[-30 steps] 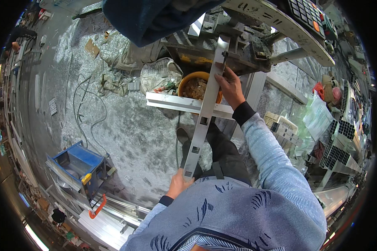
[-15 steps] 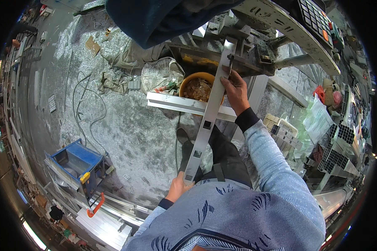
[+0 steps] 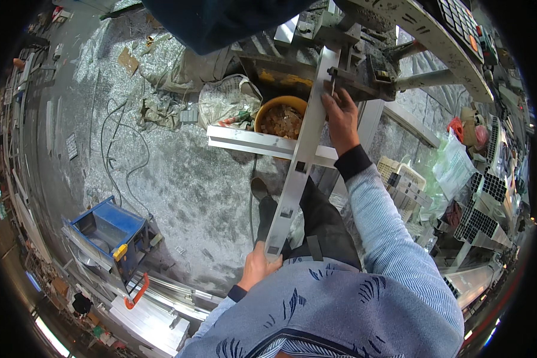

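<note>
A long silvery metal profile (image 3: 299, 167) with several square cut-outs slants from my waist up to the machine (image 3: 364, 83) ahead. My left hand (image 3: 259, 265) is closed round its near end. Beside the far part of the profile is my right hand (image 3: 342, 122), fingers bent together at a thin dark piece below a small dark bolt (image 3: 333, 73) on the machine. What those fingers pinch is partly hidden. Under the long profile, a shorter white profile (image 3: 250, 142) lies crosswise, in front of a yellow bucket (image 3: 258, 122) holding small brownish pieces.
A keypad panel (image 3: 459, 30) is at the upper right. Dark fabric (image 3: 221, 24) hangs into the top. A blue metal stand (image 3: 110, 224) and a hose (image 3: 146, 149) are at left. To the right are a cream basket (image 3: 394, 170) and black grid trays (image 3: 477, 224).
My right hand's fingers have shifted up slightly and closer together beside the machine's bolt. The left hand keeps hold of the profile's near end. The whole view has shifted a little.
</note>
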Motion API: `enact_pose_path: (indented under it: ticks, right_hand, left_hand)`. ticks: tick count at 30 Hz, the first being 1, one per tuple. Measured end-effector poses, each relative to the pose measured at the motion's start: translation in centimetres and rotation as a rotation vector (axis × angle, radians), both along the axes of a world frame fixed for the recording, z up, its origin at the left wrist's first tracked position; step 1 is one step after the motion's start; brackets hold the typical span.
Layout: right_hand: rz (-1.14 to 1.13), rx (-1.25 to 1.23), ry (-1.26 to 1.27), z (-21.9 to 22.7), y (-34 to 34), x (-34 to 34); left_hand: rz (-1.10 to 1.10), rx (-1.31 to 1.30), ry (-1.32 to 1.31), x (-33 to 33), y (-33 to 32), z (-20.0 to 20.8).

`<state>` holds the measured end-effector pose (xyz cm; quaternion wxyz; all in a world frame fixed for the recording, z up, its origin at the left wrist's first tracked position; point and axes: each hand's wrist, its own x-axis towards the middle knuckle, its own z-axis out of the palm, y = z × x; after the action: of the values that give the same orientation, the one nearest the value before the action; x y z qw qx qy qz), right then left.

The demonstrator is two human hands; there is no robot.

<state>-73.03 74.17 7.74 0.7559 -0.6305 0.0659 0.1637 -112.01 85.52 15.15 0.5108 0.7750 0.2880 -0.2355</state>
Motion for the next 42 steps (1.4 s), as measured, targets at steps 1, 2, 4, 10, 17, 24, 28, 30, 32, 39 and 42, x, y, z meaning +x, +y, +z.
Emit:
enact_pose_path:
  ticks: [1,2,4,10,17,24,28,30,32,39,42]
  right_hand:
    - [0.008,0.004,-0.049,0.0,0.1,0.0]
    - [0.0,-0.011,-0.071,0.0,0.4,0.1]
    - [-0.017,-0.028,-0.123,0.0,0.9,-0.1]
    - [-0.062,0.044,0.027,1.6,-1.2,-5.4]
    - [0.047,0.084,0.116,1.2,-4.1,-9.5]
    - [0.043,0.004,0.19,-0.1,-6.4,-9.9]
    - [0.027,-0.047,0.161,-0.7,-7.6,-8.3]
    - [0.021,-0.069,0.136,-0.7,-8.2,-7.3]
    - [0.05,-0.159,0.065,-0.7,-9.2,-5.3]
    - [0.002,-0.835,-0.458,0.3,-13.1,4.6]
    - [0.061,-1.109,-0.606,1.2,-13.6,7.9]
  left_hand:
    - [0.02,-0.018,-0.017,0.3,0.0,-0.2]
    - [0.018,0.0,-0.003,0.7,0.0,-0.4]
    - [0.016,0.007,0.002,1.7,0.1,-0.6]
    - [-0.054,0.052,0.04,6.0,-1.6,0.3]
    - [-0.006,-0.051,-0.23,15.2,-1.0,-2.6]
    - [0.032,-0.09,-0.281,20.0,-0.9,-3.6]
    - [0.035,-0.122,-0.281,20.7,-0.8,-3.4]
    - [0.043,-0.151,-0.282,20.6,-0.8,-3.6]
    - [0.005,-0.123,-0.28,20.5,-0.6,-4.0]
    - [0.231,-0.61,-0.137,19.2,0.6,-4.8]
    - [0.229,-0.674,-0.056,18.3,0.6,-4.6]
